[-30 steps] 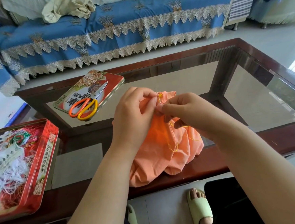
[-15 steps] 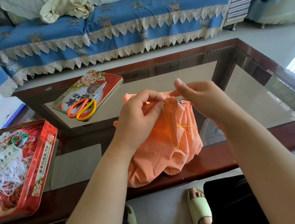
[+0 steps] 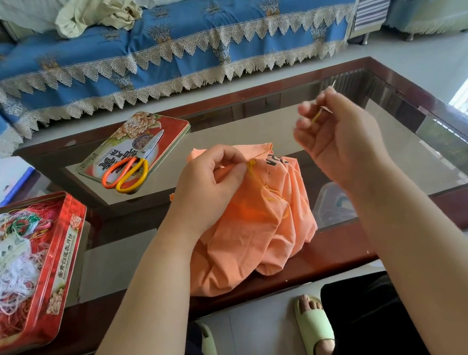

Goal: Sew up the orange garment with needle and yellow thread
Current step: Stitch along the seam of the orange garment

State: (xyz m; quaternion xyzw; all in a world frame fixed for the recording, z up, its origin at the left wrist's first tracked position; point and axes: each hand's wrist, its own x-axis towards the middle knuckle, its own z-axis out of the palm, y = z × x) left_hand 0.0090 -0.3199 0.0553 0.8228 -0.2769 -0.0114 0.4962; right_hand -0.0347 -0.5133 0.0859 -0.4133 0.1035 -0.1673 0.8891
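The orange garment (image 3: 259, 231) lies bunched on the near edge of the glass-topped table (image 3: 419, 123). My left hand (image 3: 208, 185) pinches a fold of the fabric at its top, where yellow thread (image 3: 255, 173) is gathered and trails down over the cloth. My right hand (image 3: 336, 141) is raised above and to the right of the garment, pinching the needle (image 3: 332, 84), whose tip sticks up past my fingertips. A short piece of yellow thread shows between the fingers of that hand.
Orange-and-yellow scissors (image 3: 128, 171) rest on a red tin lid (image 3: 167, 123) at the table's back left. A red tin (image 3: 65, 260) full of tangled threads sits at the near left. A blue-covered sofa (image 3: 188, 40) stands behind. My feet in green slippers (image 3: 314, 328) are below.
My right hand has lifted up and to the right, away from the garment, drawing the needle and thread out. My left hand stays pinching the fabric.
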